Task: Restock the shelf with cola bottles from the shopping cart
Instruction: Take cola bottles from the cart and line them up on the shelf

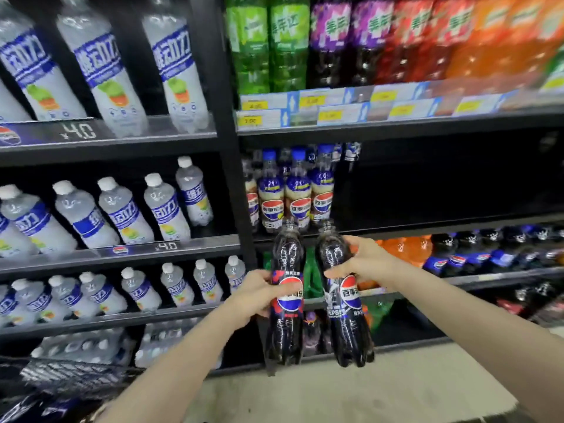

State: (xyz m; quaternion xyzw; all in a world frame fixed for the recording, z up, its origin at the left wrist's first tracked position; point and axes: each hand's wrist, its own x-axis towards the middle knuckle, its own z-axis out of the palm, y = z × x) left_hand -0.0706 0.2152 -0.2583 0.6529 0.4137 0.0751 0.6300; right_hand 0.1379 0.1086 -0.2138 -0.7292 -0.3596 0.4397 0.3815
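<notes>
I hold two dark cola bottles upright in front of the shelving. My left hand (pixel 255 293) grips the left cola bottle (pixel 286 328) round its label. My right hand (pixel 364 264) grips the right cola bottle (pixel 351 331) just above its label. Both black caps sit level with the edge of the middle shelf (pixel 427 225). On that shelf's left end stand a few blue-capped cola bottles (pixel 297 190); the rest of it to the right is dark and bare. The shopping cart's wire basket (pixel 70 380) shows at the lower left.
White drink bottles (pixel 122 209) fill the tilted shelves on the left. Green, purple, red and orange soda bottles (pixel 366 38) line the top shelf. A black upright post (pixel 235 178) divides the two bays. Lying cola bottles (pixel 488 254) fill the lower right shelf. The pale floor (pixel 366 392) lies below.
</notes>
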